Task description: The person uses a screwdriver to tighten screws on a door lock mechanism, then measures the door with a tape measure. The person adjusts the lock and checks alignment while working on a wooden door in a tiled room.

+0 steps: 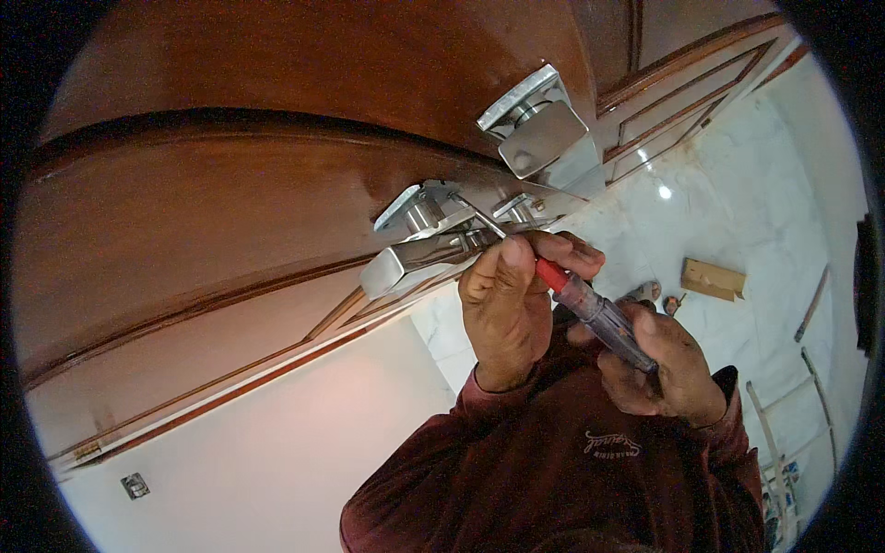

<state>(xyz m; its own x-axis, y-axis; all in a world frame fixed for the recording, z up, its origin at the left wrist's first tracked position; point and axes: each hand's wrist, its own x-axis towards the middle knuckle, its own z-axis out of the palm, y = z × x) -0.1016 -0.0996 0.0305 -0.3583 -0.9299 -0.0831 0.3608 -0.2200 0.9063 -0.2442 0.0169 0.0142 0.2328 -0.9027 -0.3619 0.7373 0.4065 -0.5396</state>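
Got screwdriver (604, 323) slanted up, tip end at the lower chrome mounting plate (395, 210) on the brown wooden door (230, 207). Pinching shaft between thumb and forefinger of left hand (505, 318), just ahead of the red collar (551, 274); right hand (678, 364) with fingers curled round the translucent grip. Can't tell if seated in a screw: too small to see. Could skid sideways if pushed off-axis, likely scratching polished chrome or varnish. Could chew up a screw head if poorly seated. Might bang left knuckles on the chrome lever (406, 263) in a slip, being so close. Tight at the plate: hemmed in by the lever below and the square chrome fitting (544, 143) to the upper right. Roomier on the right, over pale floor (765, 175), with cardboard box (713, 279) well apart.
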